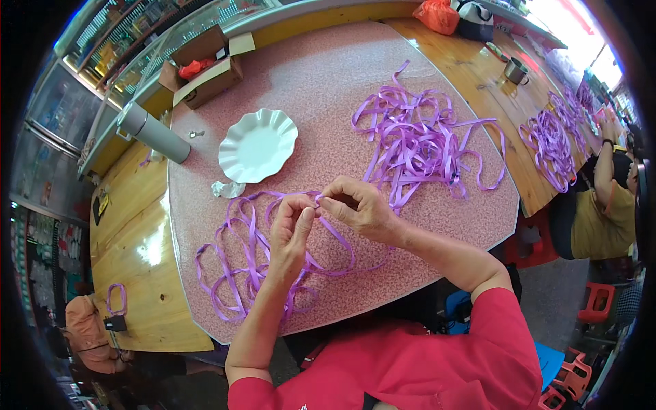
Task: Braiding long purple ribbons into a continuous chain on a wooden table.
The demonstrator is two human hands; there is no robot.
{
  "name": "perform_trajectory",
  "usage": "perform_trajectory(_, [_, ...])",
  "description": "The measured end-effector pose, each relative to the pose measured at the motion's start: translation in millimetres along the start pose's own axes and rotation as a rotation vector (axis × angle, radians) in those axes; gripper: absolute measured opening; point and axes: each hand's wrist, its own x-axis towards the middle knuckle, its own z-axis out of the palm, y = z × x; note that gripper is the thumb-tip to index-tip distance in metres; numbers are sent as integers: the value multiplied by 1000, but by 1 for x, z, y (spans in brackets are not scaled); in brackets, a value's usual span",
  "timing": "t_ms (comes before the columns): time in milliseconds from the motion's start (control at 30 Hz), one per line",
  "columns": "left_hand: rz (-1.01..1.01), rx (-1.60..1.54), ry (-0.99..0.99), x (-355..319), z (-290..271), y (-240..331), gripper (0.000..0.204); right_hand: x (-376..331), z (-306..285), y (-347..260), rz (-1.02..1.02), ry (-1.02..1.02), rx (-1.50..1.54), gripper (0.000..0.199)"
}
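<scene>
My left hand (292, 229) and my right hand (362, 208) meet above the near middle of the pink speckled table (328, 82). Thumb and fingers of both are pinched together on a narrow purple ribbon (318, 199), of which only a short bit shows between the fingertips. Below and left of my hands, loose loops of purple ribbon (251, 256) lie spread on the tabletop. A larger tangled heap of purple ribbon (424, 140) sits to the right, beyond my right hand. Whether the held piece has a small fitting on it, I cannot make out.
A white scalloped plate (258, 146), a crumpled clear wrapper (227, 190), a grey flask (154, 133) and an open cardboard box (208, 80) stand at the left and back. More ribbon (552, 143) and a metal mug (515, 70) are on the right wooden table, where another person (611, 198) sits.
</scene>
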Motion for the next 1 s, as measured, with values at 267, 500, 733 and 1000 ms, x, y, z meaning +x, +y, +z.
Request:
perform_trajectory(267, [-98,-105,24,1,-8,-7,10,7,-11,9,-667,-82,-514,19])
perform_trajectory(500, [-73,-74,61,0,-8,-5,11,4,-12,8,-605,-77,-613,18])
perform_trajectory(733, [-25,-49,96,-2,-3,-8,10,3,-10,9,-563,-31,-563,15])
perform_trajectory(1000, [-35,23,71,-2,-6,-15,8,1,-5,4,-431,-8,-429,13])
